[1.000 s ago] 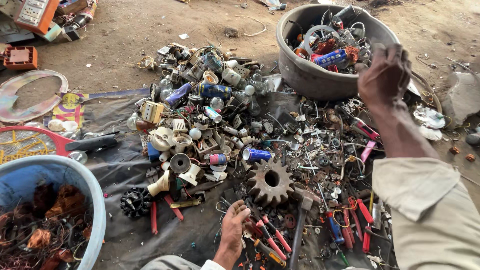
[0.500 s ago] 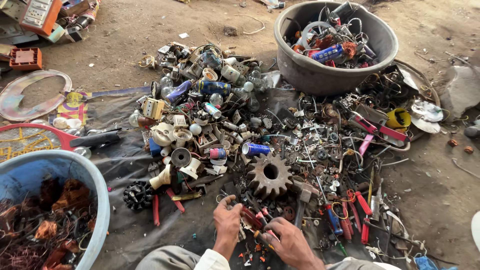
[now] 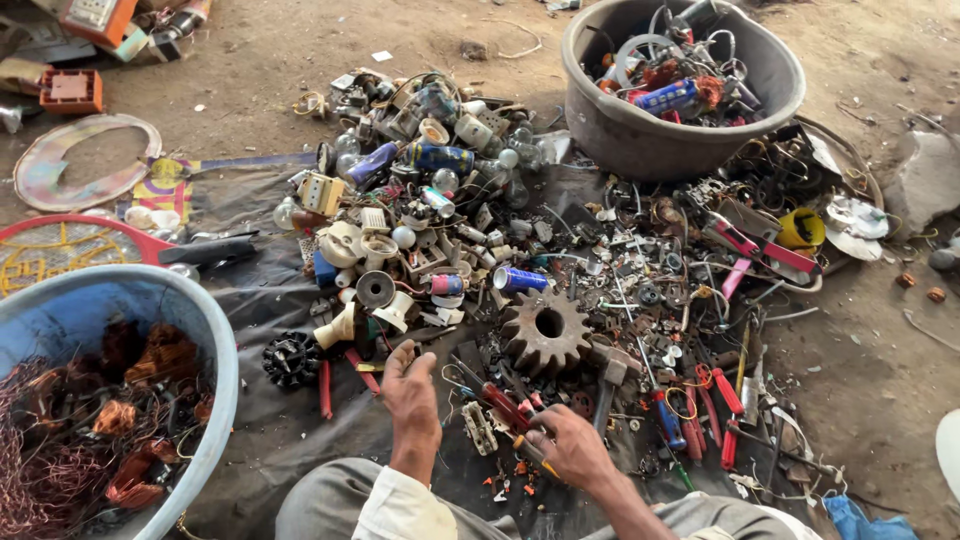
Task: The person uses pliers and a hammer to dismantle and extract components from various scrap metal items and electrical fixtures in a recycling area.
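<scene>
Resting flat just below the gear [image 3: 546, 328]: left hand [image 3: 410, 392], fingers spread on the sheet [image 3: 270, 420]. Right hand [image 3: 568, 447], below the gear, fingers pinched on a red-handled tool [image 3: 505, 405].

The big gear [image 3: 545, 330] is rusty, rough metal. The blue tub [image 3: 150, 300] is smooth plastic; the grey tub [image 3: 640, 130] looks matt and scuffed. Copper wire [image 3: 60, 450] glints dully. A dark, wrinkled sheet [image 3: 270, 430] is dusty cloth or plastic. The pliers [image 3: 505, 405] have glossy red plastic grips.
</scene>
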